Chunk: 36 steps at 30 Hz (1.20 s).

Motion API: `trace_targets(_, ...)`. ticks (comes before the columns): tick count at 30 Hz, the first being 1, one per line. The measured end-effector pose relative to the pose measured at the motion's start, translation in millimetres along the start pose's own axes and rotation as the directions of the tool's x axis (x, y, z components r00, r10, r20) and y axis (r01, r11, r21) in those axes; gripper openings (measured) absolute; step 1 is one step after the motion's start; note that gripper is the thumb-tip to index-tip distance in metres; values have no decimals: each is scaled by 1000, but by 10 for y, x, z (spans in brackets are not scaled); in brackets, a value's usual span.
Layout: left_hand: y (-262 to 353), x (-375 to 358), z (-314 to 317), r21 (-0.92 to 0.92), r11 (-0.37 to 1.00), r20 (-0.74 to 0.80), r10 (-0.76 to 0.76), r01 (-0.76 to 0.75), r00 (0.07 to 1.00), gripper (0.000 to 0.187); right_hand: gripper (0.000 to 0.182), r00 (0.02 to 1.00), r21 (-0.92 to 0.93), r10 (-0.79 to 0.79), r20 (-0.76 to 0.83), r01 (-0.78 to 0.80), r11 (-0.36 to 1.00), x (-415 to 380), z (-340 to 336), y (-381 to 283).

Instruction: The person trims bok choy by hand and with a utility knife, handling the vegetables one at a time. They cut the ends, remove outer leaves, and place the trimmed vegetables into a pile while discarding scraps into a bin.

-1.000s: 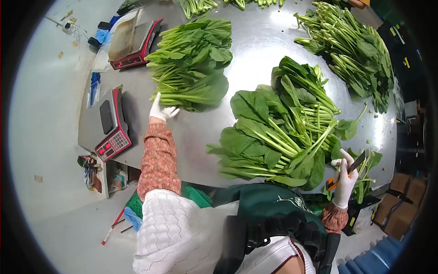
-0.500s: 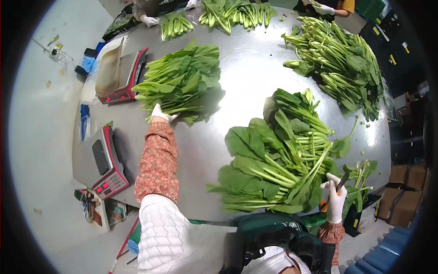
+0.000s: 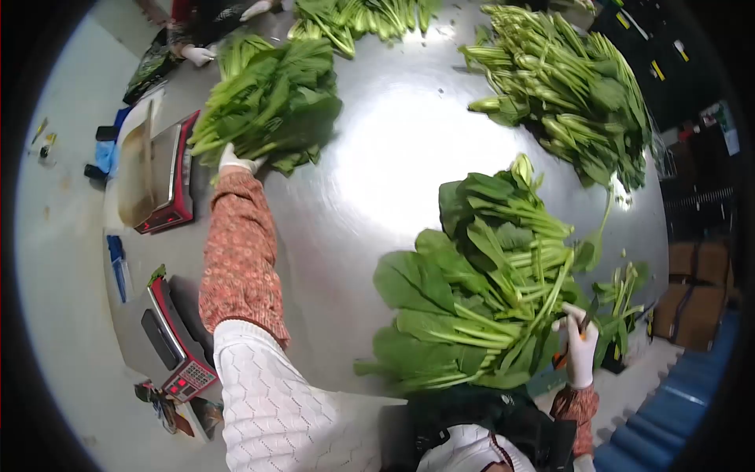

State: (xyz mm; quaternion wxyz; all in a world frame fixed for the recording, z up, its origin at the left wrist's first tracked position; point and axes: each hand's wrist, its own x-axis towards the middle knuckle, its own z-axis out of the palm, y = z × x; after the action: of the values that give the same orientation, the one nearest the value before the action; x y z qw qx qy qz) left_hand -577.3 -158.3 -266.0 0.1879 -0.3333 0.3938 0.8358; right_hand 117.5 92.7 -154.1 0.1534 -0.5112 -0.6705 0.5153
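Far out over the left side of the table, my left hand in a white glove is closed on the near, stem end of a big bunch of leafy greens. The bunch is beside the upper red scale. My right hand, also gloved, is low on the right, its fingers curled round a small dark-and-orange hand tool that the glove mostly hides. Next to it lies a loose pile of leafy greens, stems pointing right. A few cut leaves lie on its other side.
A second red scale stands at the left edge. A large heap of greens covers the back right of the metal table. More greens lie at the back, near another person's gloved hand. Cardboard boxes stand right.
My left hand and its bunch of greens have moved farther away across the table, past the upper scale. The view has shifted too. My right hand has stayed beside the near pile.
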Motion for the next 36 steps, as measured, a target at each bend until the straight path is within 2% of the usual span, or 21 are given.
trace_targets(2, 175, 684, -297, 328, 940, 166, 44, -97, 985, 56, 25, 998, -30, -53, -34, 52, 998, 25, 49, 2)
trace_targets(4, 434, 1718, -804, 682, 569, 474, 135, -459, 870, 59, 25, 1000, -23, 5, -9, -5, 1000, 40, 29, -68)
trace_targets(6, 373, 686, -531, 573, 800, 296, 4, -181, 955, 60, 26, 988, 1, -151, -28, 151, 989, 35, -2, 108)
trace_targets(7, 313, 22, -345, 476, 878, 200, -61, -42, 978, 61, 26, 989, -25, -149, 3, 149, 989, 39, -71, 185)
trace_targets(9, 215, -439, -364, 196, 956, 2, -225, 220, 974, 56, 26, 991, -17, -124, 42, 124, 992, 38, -213, 402)
trace_targets(12, 403, -291, -614, 285, 959, 310, -96, 4, 946, 53, 29, 999, -3, 45, -4, -45, 999, 51, -297, 416)
trace_targets(14, 290, -750, -663, 191, 981, 266, -17, -35, 964, 57, 31, 999, 89, 45, -31, -42, 995, -6, -342, 505)
trace_targets(15, 317, -405, -855, 241, 948, 245, 149, -209, 958, 62, 31, 999, 52, 17, -36, -15, 999, -2, -336, 516)
trace_targets(16, 208, -766, -908, 213, 975, 305, -8, -60, 952, 66, 31, 999, 13, -9, -39, 10, 1000, 32, -354, 546)
trace_targets(17, 79, -1183, -944, 208, 974, 357, -164, 93, 920, 69, 33, 934, -303, -326, -148, 271, 914, 190, -287, 861)
trace_targets(18, -160, -1579, -951, 259, 966, 348, -105, 12, 932, 67, 41, 955, -319, -266, -129, 214, 923, 91, -224, 627)
trace_targets(19, -286, -1619, -1108, 223, 974, 395, -128, 40, 910, 58, 52, 831, -461, -540, -130, 432, 775, 98, -146, 638)
trace_targets(20, -524, -1862, -1187, 207, 977, 363, -30, -49, 931, 49, 59, 885, -596, -466, -18, 364, 716, 58, -62, 498)
trace_targets(22, -906, -2282, -1429, 219, 974, 456, -57, -50, 888, 59, 63, 764, -549, -626, 155, 593, 589, 88, 133, 494)
trace_targets(23, -1136, -2504, -1520, 186, 981, 385, -24, -53, 923, 59, 68, 789, -482, -558, 256, 605, 634, 88, 191, 444)
trace_targets(24, -1321, -2643, -1642, 194, 979, 397, -17, -65, 918, 60, 71, 783, -546, -555, 281, 606, 579, 153, 267, 469)
trace_targets(26, -1666, -2949, -1868, 187, 982, 386, -37, -39, 922, 60, 69, 750, -542, -583, 314, 645, 538, 317, 268, 566)
trace_targets(29, -2067, -3358, -2077, 231, 973, 358, -99, 14, 929, 59, 68, 817, -674, -478, 322, 553, 490, 424, 114, 742)
trace_targets(31, -2182, -3469, -2202, 335, 942, 410, -149, 4, 900, 59, 65, 808, -682, -534, 249, 538, 495, 429, -67, 1056)
trace_targets(34, -2177, -3681, -2290, 393, 913, 406, -64, -111, 912, 58, 64, 725, -685, -679, 119, 555, 472, 212, -456, 1448)
trace_targets(36, -2138, -3647, -2345, 399, 910, 354, -38, -114, 934, 55, 70, 836, -670, -547, 24, 420, 613, 142, -677, 1637)
